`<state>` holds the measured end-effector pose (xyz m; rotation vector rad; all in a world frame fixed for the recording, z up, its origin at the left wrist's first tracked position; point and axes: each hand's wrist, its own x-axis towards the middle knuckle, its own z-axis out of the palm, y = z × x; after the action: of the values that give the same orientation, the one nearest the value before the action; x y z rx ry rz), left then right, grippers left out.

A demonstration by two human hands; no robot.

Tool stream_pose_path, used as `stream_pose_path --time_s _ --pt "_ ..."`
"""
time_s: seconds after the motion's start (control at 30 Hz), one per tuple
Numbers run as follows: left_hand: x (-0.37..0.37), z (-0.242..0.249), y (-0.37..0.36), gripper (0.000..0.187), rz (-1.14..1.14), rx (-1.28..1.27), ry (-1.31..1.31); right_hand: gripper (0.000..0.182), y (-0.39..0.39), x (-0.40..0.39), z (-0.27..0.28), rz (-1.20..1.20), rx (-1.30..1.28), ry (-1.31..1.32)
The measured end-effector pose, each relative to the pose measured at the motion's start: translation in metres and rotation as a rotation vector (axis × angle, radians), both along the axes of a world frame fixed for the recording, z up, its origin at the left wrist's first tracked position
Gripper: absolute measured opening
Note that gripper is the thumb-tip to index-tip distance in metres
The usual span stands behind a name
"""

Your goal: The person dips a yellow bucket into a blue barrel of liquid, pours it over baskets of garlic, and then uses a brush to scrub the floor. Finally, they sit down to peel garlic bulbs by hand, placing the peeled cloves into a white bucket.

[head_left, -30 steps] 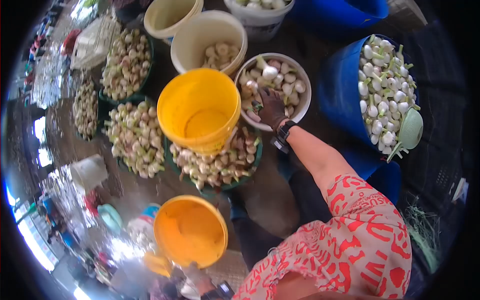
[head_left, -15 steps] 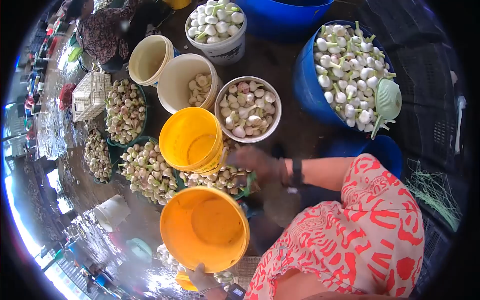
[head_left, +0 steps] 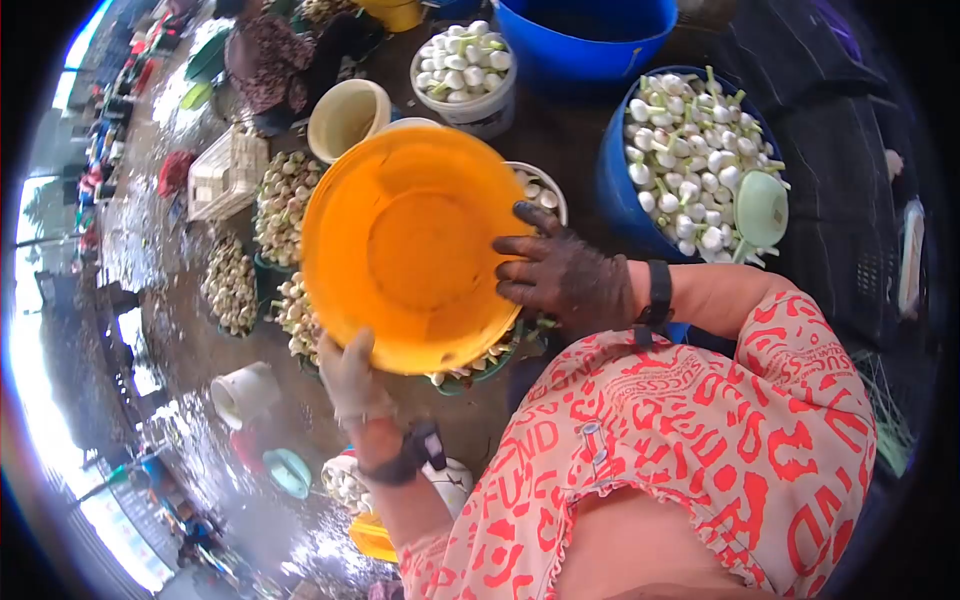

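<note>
An empty orange bucket (head_left: 425,255) is tipped so its open mouth faces me. My left hand (head_left: 352,378), in a pale glove, is closed on its lower left rim. On the right side, my right hand (head_left: 570,270), in a dark glove, has its fingers curled over the rim. Behind the bucket, a white tub of garlic bulbs (head_left: 538,190) is mostly hidden. Piles of garlic (head_left: 288,208) show along its left side, and part of a green basin (head_left: 490,372) is visible below it.
A blue barrel (head_left: 622,185) full of trimmed garlic stands at right, with a pale green sieve (head_left: 760,208) on it. Further back are a white bucket of garlic (head_left: 478,108), a large blue tub (head_left: 590,40), a cream bucket (head_left: 348,118) and a white crate (head_left: 228,175). A person (head_left: 268,65) sits at upper left.
The orange bucket has moved up and away from me, now covering where the yellow bucket stood. My right hand has come onto its rim, and my left hand has risen with it.
</note>
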<state>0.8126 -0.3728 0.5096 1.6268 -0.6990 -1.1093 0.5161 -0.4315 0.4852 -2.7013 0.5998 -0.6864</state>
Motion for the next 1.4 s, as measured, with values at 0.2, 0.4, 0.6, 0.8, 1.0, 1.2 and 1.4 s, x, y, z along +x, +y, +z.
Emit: stream_pose_path --time_s 0.2,0.4,0.6,0.8,1.0,1.2,1.4 --pt "-0.029 -0.012 -0.099 0.04 -0.052 0.006 0.026 0.027 -0.081 -0.037 -0.02 0.004 -0.063 0.011" --pt "-0.043 -0.045 -0.187 0.036 -0.093 -0.002 -0.016 0.021 -0.136 -0.058 -0.031 0.077 -0.041 -0.013" --pt "-0.086 -0.044 -0.268 0.034 -0.247 -0.065 -0.233 0.023 -0.173 -0.08 -0.022 -0.077 0.095 -0.041" --pt "-0.147 -0.04 -0.409 0.033 -0.418 -0.176 -0.305 0.024 -0.26 -0.117 -0.04 -0.228 0.327 -0.097" --pt "-0.259 -0.068 -0.589 0.054 -0.338 -0.491 -0.19 0.023 -0.419 -0.214 -0.119 -0.5 0.72 -0.862" --pt "-0.331 -0.259 -0.668 0.047 -0.458 -0.399 -0.856 0.016 -0.544 -0.349 -0.172 -1.087 0.719 -1.187" --pt "-0.406 -0.356 -0.669 0.041 -1.047 -0.312 -1.222 0.026 -0.636 -0.394 -0.345 -1.464 0.863 -1.263"
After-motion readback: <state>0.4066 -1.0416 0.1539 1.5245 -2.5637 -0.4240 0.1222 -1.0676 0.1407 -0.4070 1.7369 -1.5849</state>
